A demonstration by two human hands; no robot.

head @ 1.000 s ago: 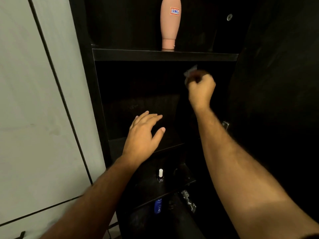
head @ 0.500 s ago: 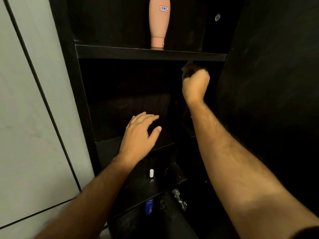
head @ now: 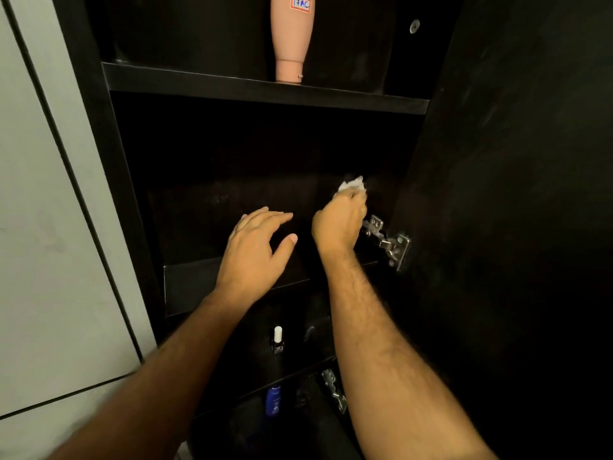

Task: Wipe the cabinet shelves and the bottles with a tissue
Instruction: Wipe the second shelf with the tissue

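The right hand (head: 338, 220) is curled into a fist around a crumpled white tissue (head: 351, 185), and a bit of the tissue pokes out past the knuckles. It is deep in the middle space of the tall black wooden cabinet (head: 99, 161), near the right side wall. The left hand (head: 255, 250) floats just above the front edge of the black middle shelf (head: 192, 280). Its fingers are spread and loose, and it holds nothing.

The tissue is right next to a shiny metal door hinge (head: 388, 242). I think that is the biggest danger — if the fist swings right, the thin tissue may catch on the hinge and tear, or the knuckles may scrape on the metal. The black cabinet door (head: 514, 194) hangs open on that hinge, so a bump from the arm might swing it.

A tall pink plastic bottle with a small label (head: 292, 38) stands on its cap on the black top shelf (head: 265, 89), close to the front edge. It looks easy to tip, so a knock from below or a careless wipe up there could send it down.

Lower down stand a small dark bottle with a white cap (head: 278, 340) and, one shelf below it, a small blue bottle (head: 274, 396). Both arms reach over them, so a dropped elbow could push them over.

It is dark inside, so it is hard to see dust — some spots may get missed.
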